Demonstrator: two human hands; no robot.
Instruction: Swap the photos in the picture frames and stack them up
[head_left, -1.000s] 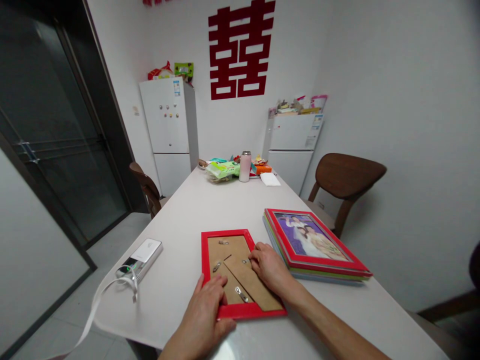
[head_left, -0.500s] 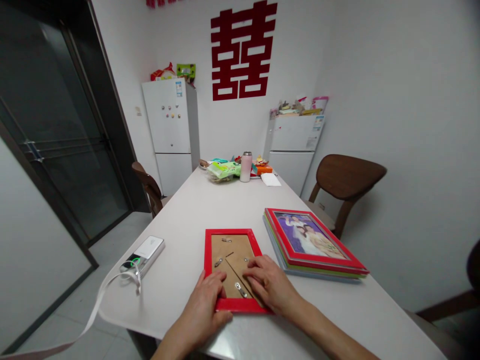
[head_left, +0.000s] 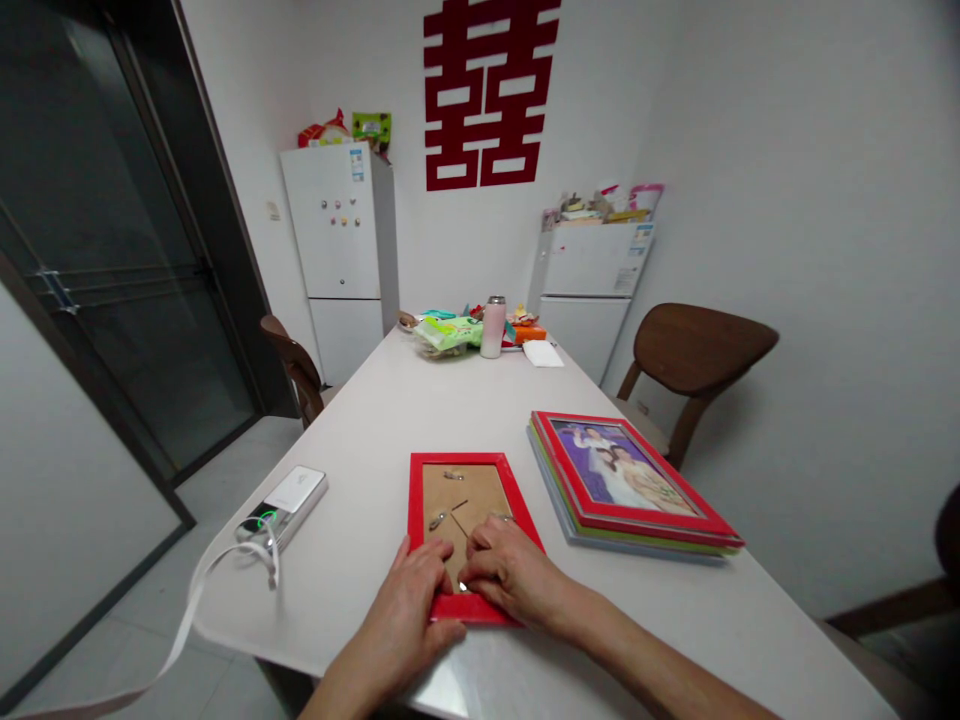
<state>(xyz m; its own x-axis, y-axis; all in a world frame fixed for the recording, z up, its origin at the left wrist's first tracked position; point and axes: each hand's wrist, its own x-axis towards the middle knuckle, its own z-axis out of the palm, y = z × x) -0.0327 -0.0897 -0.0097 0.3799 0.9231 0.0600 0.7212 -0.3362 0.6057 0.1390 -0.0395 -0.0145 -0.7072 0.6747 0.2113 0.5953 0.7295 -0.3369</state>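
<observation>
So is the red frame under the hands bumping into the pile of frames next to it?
Apart. The head view shows a strip of white table between the red frame and the pile of frames.

A: What lay on the white table [head_left: 390, 420] at that moment?
B: 1 stack of framed photos [head_left: 626, 482] sat at the right side. A white power bank [head_left: 283, 504] with a lit green ring lay near the left edge, a white strap [head_left: 196, 600] trailing off it.

A: And at the far end?
B: A pink flask [head_left: 492, 327] stood beside a green packet [head_left: 448, 333]. 2 white refrigerators [head_left: 341, 255] stood against the wall, under a red paper-cut character [head_left: 486, 92]. 2 brown chairs [head_left: 694, 365] flanked the table.
</observation>
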